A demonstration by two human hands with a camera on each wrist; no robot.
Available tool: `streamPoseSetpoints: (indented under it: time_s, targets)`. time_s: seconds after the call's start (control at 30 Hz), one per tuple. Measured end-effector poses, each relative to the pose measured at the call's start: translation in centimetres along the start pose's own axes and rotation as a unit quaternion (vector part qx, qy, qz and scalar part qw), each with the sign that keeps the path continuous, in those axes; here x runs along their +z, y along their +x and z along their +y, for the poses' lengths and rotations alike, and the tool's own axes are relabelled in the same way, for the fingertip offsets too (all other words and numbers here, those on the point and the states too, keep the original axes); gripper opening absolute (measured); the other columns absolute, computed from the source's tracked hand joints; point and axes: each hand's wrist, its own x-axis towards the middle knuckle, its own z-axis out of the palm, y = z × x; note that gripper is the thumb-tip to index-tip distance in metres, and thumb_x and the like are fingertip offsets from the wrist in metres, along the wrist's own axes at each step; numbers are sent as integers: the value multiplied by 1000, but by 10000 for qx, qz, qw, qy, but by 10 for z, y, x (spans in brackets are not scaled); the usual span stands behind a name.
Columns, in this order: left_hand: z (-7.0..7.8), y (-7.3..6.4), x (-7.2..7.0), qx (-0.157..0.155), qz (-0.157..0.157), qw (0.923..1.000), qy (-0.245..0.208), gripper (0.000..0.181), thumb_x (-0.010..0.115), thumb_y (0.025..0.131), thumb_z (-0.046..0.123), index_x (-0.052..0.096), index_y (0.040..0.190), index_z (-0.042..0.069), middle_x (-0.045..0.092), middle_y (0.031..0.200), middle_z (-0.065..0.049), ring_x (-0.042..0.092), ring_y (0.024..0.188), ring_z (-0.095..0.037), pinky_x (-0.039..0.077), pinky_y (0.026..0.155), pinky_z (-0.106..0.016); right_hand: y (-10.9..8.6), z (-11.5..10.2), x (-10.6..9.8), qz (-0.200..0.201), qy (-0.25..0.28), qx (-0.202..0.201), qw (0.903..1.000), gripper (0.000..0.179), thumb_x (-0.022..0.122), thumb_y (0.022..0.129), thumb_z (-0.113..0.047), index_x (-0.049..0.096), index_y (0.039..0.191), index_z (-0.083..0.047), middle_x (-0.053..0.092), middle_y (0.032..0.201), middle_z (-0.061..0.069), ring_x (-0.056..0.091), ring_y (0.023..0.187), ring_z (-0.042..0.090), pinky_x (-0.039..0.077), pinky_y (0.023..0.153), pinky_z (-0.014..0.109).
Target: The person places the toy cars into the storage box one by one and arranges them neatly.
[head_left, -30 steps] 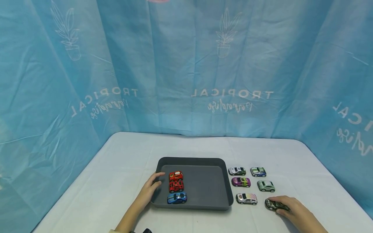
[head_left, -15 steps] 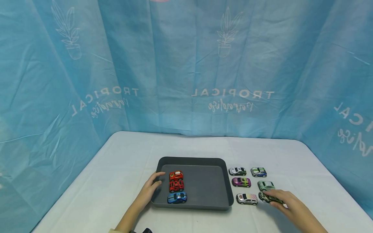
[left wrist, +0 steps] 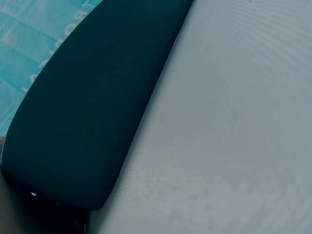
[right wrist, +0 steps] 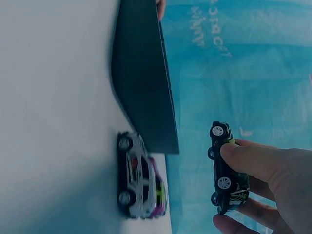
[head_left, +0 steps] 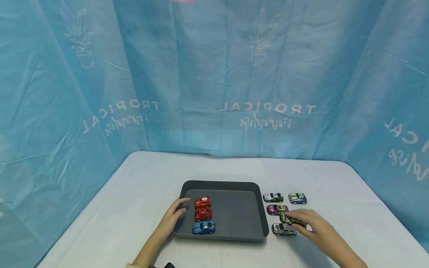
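Note:
My right hand (head_left: 311,223) pinches a dark camouflage toy car (right wrist: 225,168) by its sides, thumb across its underside in the right wrist view. The car is held above the table, overlapping a white patterned toy car (head_left: 284,229) in the head view. At the left end of a dark grey tray (head_left: 234,216), my left hand (head_left: 168,220) grips the rim, thumb and a finger reaching over it. Inside the tray, two red toy cars (head_left: 202,214) and a blue toy car (head_left: 203,227) sit in a column by the left side. My left hand is barely visible in its own wrist view.
Right of the tray stand a purple and green toy car (head_left: 276,209), a white and black one (head_left: 273,197) and a green, white and blue one (head_left: 297,198). A pale green car is mostly hidden behind my right hand. Blue curtains (head_left: 201,74) surround the white table (head_left: 151,178).
My right hand has lifted the camouflage car and carried it left toward the tray, over the white patterned car. My left hand and the tray have stayed put.

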Motion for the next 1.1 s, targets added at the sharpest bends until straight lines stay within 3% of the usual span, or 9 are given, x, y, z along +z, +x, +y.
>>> streamPoseSetpoints:
  time_s: [0.17, 0.4, 0.57, 0.87, 1.1]
  targets:
    - [1, 0, 0, 10, 11, 10000, 33, 37, 44, 91, 14, 49, 128, 12, 21, 149, -19, 9, 138, -43, 10, 107, -64, 10, -15, 9, 255, -99, -673, 9974, 32, 67, 79, -22, 64, 111, -25, 64, 109, -3, 58, 101, 24, 50, 79, 43]
    - [1, 0, 0, 83, 5, 10000, 4, 37, 44, 91, 13, 49, 127, 12, 21, 149, -20, 10, 138, -43, 10, 108, -63, 29, -38, 22, 128, 2, -1458, 9892, 37, 68, 78, -15, 63, 113, -25, 64, 110, -1, 59, 101, 21, 52, 79, 39]
    - [0, 0, 0, 86, 23, 10000, 3, 37, 44, 91, 12, 50, 127, 12, 21, 149, -20, 10, 138, -43, 9, 108, -63, 41, -52, 31, 36, 37, -1786, 9839, 38, 67, 79, -15, 62, 115, -25, 63, 110, -4, 59, 101, 19, 52, 80, 37]
    - [0, 0, 1, 26, 19, 10000, 53, 37, 44, 91, 12, 49, 127, 11, 20, 149, -21, 9, 138, -43, 8, 108, -64, 53, -72, 49, -284, 219, -1958, 9800, 34, 64, 82, -16, 62, 115, -24, 63, 110, -6, 58, 100, 15, 52, 79, 32]
    - [-1, 0, 0, 55, -17, 10000, 2, 37, 44, 91, 12, 49, 127, 11, 18, 149, -22, 7, 138, -44, 8, 108, -63, 59, -85, 61, -831, 244, -1989, 9762, 31, 62, 83, -17, 62, 115, -22, 63, 109, -6, 57, 100, 15, 52, 80, 30]
